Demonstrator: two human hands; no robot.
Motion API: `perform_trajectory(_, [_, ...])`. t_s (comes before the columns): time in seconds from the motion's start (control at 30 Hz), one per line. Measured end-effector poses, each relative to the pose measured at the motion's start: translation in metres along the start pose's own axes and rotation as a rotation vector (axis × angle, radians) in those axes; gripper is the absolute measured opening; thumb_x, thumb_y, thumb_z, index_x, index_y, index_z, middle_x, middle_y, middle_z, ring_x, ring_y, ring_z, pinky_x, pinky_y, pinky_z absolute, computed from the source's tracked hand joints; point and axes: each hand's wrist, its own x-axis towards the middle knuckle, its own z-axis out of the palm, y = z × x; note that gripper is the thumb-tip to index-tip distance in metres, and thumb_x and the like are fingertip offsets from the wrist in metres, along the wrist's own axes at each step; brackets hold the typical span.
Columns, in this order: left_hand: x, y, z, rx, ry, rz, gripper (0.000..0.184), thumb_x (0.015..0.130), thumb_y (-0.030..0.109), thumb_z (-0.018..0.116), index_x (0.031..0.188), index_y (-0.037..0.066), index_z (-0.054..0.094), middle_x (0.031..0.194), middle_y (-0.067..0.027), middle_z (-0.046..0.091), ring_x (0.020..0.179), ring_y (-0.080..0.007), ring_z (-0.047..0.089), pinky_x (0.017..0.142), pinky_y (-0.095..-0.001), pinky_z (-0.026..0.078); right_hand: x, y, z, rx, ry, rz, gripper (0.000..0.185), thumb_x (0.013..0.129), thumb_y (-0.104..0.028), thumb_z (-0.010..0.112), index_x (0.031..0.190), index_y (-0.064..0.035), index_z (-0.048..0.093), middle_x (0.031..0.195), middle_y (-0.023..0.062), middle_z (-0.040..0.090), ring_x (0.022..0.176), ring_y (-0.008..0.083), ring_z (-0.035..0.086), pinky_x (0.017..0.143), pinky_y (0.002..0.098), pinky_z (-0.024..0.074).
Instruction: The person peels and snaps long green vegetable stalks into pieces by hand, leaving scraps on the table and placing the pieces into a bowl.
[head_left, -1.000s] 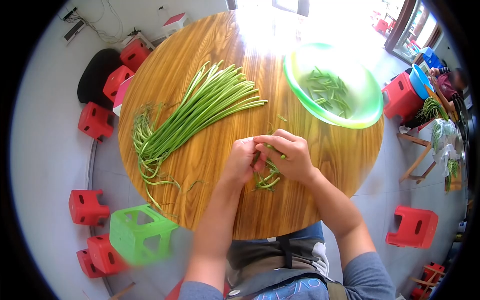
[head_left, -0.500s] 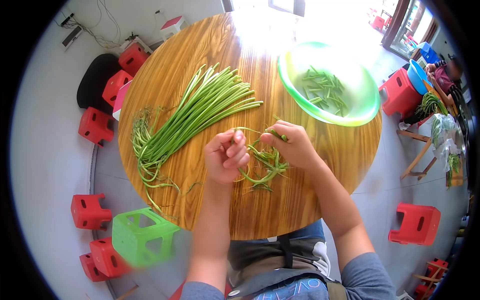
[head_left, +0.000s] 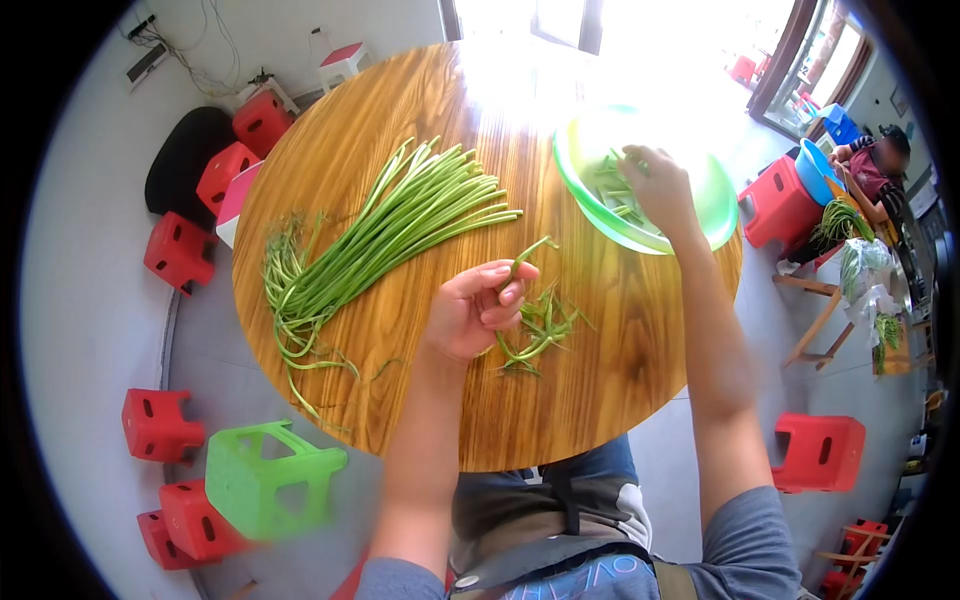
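Note:
My left hand (head_left: 478,308) is closed in a pinch around a thin, curved garlic scape end (head_left: 528,257) above the table. Just beyond it on the wood lies a small tangle of trimmed garlic scape tips (head_left: 540,330). My right hand (head_left: 660,190) is over the green-rimmed basin (head_left: 572,182), its fingers bent but apart. Short cut garlic scape pieces (head_left: 612,185) lie in the basin beneath and beside those fingers, partly covered by the hand. To the left of my hands rests a large bunch of long garlic scapes (head_left: 385,235), their thin tips toward the table's left edge.
The round wooden table (head_left: 400,400) fills the middle. Red stools (head_left: 180,250) and a green stool (head_left: 270,480) stand around it on the left, another red stool (head_left: 820,452) on the right. At the far right, a person (head_left: 880,175) is near a blue basin (head_left: 818,170).
My right hand has moved from beside the left hand up and right to over the basin. The left hand has shifted slightly right and up, still pinching a scape end.

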Motion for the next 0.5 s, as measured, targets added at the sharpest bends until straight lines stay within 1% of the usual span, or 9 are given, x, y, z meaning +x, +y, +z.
perform_trajectory(0.03, [-0.002, -0.001, 0.003, 0.042, 0.025, 0.014, 0.029, 0.09, 0.015, 0.042, 0.103, -0.005, 0.058, 0.066, 0.0003, 0.051, 0.043, -0.0048, 0.031, 0.041, -0.0186, 0.025, 0.004, 0.015, 0.003, -0.074, -0.149, 0.042, 0.033, 0.081, -0.025, 0.063, 0.106, -0.0033, 0.061, 0.102, 0.0161, 0.061, 0.086, 0.0281, 0.06, 0.073, 0.0317, 0.0474])
perform_trajectory(0.07, [-0.004, -0.001, 0.005, 0.082, 0.051, 0.03, 0.028, 0.09, 0.015, 0.042, 0.102, -0.005, 0.058, 0.066, 0.0001, 0.051, 0.043, -0.0049, 0.032, 0.041, -0.0184, 0.025, 0.001, 0.016, 0.0, -0.144, -0.32, 0.089, 0.041, 0.078, -0.028, 0.065, 0.113, -0.0065, 0.06, 0.117, 0.0167, 0.055, 0.103, 0.0299, 0.055, 0.086, 0.0335, 0.0441])
perform_trajectory(0.17, [-0.005, 0.0, 0.009, 0.073, 0.052, -0.026, 0.025, 0.09, 0.013, 0.046, 0.1, -0.005, 0.058, 0.067, -0.0004, 0.052, 0.045, -0.0043, 0.034, 0.041, -0.0171, 0.025, -0.017, -0.001, -0.003, -0.336, -0.174, -0.034, 0.04, 0.079, -0.029, 0.065, 0.113, -0.008, 0.06, 0.117, 0.0136, 0.057, 0.107, 0.0292, 0.053, 0.089, 0.0352, 0.0421])
perform_trajectory(0.2, [-0.004, -0.003, 0.007, 0.166, 0.039, 0.006, 0.024, 0.09, 0.013, 0.047, 0.1, -0.005, 0.059, 0.068, -0.0005, 0.052, 0.045, -0.0041, 0.034, 0.041, -0.0167, 0.025, -0.022, -0.006, -0.001, -0.229, -0.043, -0.17, 0.037, 0.082, -0.025, 0.063, 0.114, -0.0086, 0.059, 0.11, 0.0107, 0.06, 0.097, 0.0238, 0.057, 0.083, 0.0337, 0.0448])
perform_trajectory(0.27, [0.001, -0.006, 0.002, 0.36, 0.011, 0.071, 0.021, 0.089, 0.012, 0.05, 0.099, -0.006, 0.059, 0.069, -0.0007, 0.053, 0.046, -0.0038, 0.036, 0.041, -0.0159, 0.026, -0.038, -0.052, -0.012, 0.314, -0.211, -0.087, 0.028, 0.085, -0.021, 0.06, 0.11, -0.0077, 0.06, 0.098, 0.0085, 0.063, 0.082, 0.0162, 0.058, 0.072, 0.0287, 0.0464])
perform_trajectory(0.33, [0.001, -0.006, 0.003, 0.294, 0.045, -0.015, 0.02, 0.089, 0.011, 0.051, 0.098, -0.005, 0.059, 0.069, -0.0009, 0.054, 0.047, -0.0036, 0.037, 0.042, -0.0154, 0.028, -0.057, -0.086, -0.022, 0.676, -0.549, 0.102, 0.021, 0.088, -0.018, 0.057, 0.101, -0.0032, 0.063, 0.087, 0.0053, 0.063, 0.076, 0.0098, 0.056, 0.067, 0.0228, 0.0445])
perform_trajectory(0.43, [0.002, -0.008, 0.004, 0.335, 0.069, -0.032, 0.019, 0.09, 0.012, 0.051, 0.096, -0.004, 0.059, 0.068, -0.0012, 0.054, 0.048, -0.0039, 0.04, 0.043, -0.0152, 0.03, -0.065, -0.087, -0.014, 0.604, -0.686, 0.04, 0.016, 0.085, -0.016, 0.06, 0.093, -0.0027, 0.063, 0.08, 0.0042, 0.062, 0.068, 0.0092, 0.054, 0.063, 0.023, 0.0446])
perform_trajectory(0.47, [0.003, -0.009, 0.005, 0.371, 0.077, -0.014, 0.018, 0.09, 0.012, 0.051, 0.096, -0.003, 0.059, 0.068, -0.0014, 0.055, 0.048, -0.0041, 0.042, 0.043, -0.0152, 0.032, -0.066, -0.078, -0.006, 0.545, -0.654, -0.004, 0.015, 0.082, -0.013, 0.063, 0.092, -0.0021, 0.062, 0.074, 0.0044, 0.06, 0.065, 0.0131, 0.056, 0.061, 0.0249, 0.046])
perform_trajectory(0.5, [0.004, -0.009, 0.007, 0.377, 0.119, -0.008, 0.018, 0.09, 0.012, 0.051, 0.094, -0.003, 0.06, 0.068, -0.0014, 0.055, 0.049, -0.0045, 0.043, 0.044, -0.0153, 0.033, -0.067, -0.08, -0.007, 0.457, -0.549, -0.135, 0.013, 0.08, -0.012, 0.063, 0.09, -0.0027, 0.062, 0.073, 0.0046, 0.059, 0.065, 0.0148, 0.056, 0.06, 0.026, 0.0464])
